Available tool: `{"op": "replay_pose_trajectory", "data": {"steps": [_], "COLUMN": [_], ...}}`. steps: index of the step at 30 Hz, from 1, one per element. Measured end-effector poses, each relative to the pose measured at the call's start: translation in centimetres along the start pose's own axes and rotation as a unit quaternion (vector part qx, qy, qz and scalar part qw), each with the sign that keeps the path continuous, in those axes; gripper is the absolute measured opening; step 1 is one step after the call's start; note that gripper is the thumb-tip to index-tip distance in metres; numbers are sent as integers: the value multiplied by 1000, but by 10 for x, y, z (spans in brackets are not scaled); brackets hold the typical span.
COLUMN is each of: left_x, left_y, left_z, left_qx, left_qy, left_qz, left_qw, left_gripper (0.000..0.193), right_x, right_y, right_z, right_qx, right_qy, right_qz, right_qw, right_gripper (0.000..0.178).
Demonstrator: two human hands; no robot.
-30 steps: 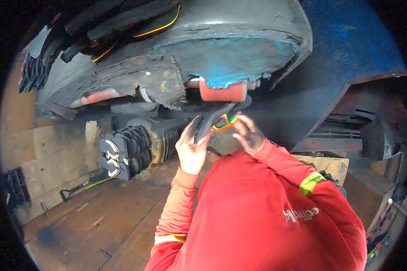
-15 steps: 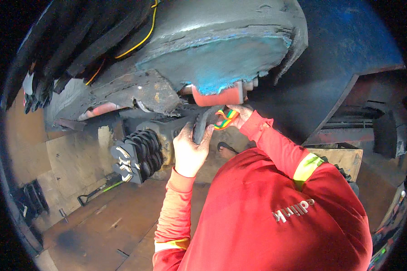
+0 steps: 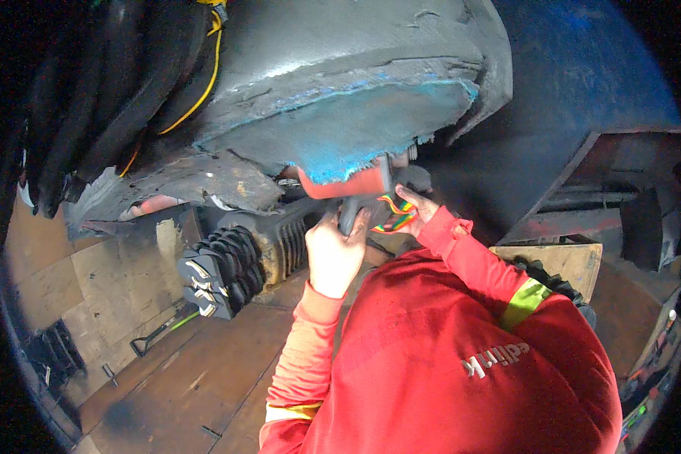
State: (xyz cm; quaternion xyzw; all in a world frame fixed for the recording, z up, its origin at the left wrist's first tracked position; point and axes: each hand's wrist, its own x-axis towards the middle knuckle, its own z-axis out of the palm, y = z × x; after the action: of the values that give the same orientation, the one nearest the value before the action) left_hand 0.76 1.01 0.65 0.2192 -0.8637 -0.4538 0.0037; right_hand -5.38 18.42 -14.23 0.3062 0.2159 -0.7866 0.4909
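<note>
Both of my hands hold a dark flip-flop [image 3: 349,215] with a red, yellow and green strap, up against the underside of a machine. My left hand [image 3: 337,253] is closed on the near left part of its sole, thumb and fingers pinching it. My right hand [image 3: 422,209] grips the other side by the strap, its fingers partly hidden. Just above is the reddish sanding wheel [image 3: 344,184] under a grey hood with a ragged blue lining [image 3: 340,136]. The sole's edge seems to touch or nearly touch the wheel; I cannot tell which.
A stack of dark flip-flops [image 3: 212,276] stands to the left, beside a ribbed motor housing [image 3: 287,234]. Black strips [image 3: 128,98] and a yellow cord [image 3: 204,91] hang at upper left. A wooden box [image 3: 575,265] and a dark blue panel [image 3: 560,98] are at right.
My hands and the flip-flop have shifted slightly right, and the flip-flop is turned so that a dark end shows beyond my right hand. The view has moved a little.
</note>
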Motion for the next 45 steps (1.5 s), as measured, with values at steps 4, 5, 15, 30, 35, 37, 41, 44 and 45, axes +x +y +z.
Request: {"op": "replay_pose_trajectory", "data": {"steps": [4,5,15,30,35,37,41,44,45], "left_x": [5,3,-5,-15,-6,-18,-34,-27,-20], "left_y": [-3,-1,22,50,39,39,51,60,59], "left_z": [1,-2,-14,-32,-22,-38,-62,-57,-50], "left_qx": [40,34,14,107,58,82,98,126,129], "left_qy": [-18,-10,-6,28,-21,-23,4,1,2], "left_qz": [0,12,48,140,50,19,51,65,86], "left_qw": [999,999,999,984,997,996,994,990,988], "left_gripper": [25,25,27,25,28,25,20,20,20], "right_x": [-8,-7,-13,-12,-25,-23,-19,-16,-15], "right_y": [-2,-3,1,8,-3,4,26,26,21], "right_z": [3,5,20,24,33,45,60,54,50], "right_qx": [18,-9,-13,15,-11,-26,-26,1,-3], "right_qy": [-1,32,0,-150,-70,-64,-67,-97,-82], "right_qz": [33,34,-22,13,9,34,19,7,14], "right_qw": [999,999,1000,989,997,997,997,995,997], "right_gripper": [40,39,33,41,43,36,32,32,33]}}
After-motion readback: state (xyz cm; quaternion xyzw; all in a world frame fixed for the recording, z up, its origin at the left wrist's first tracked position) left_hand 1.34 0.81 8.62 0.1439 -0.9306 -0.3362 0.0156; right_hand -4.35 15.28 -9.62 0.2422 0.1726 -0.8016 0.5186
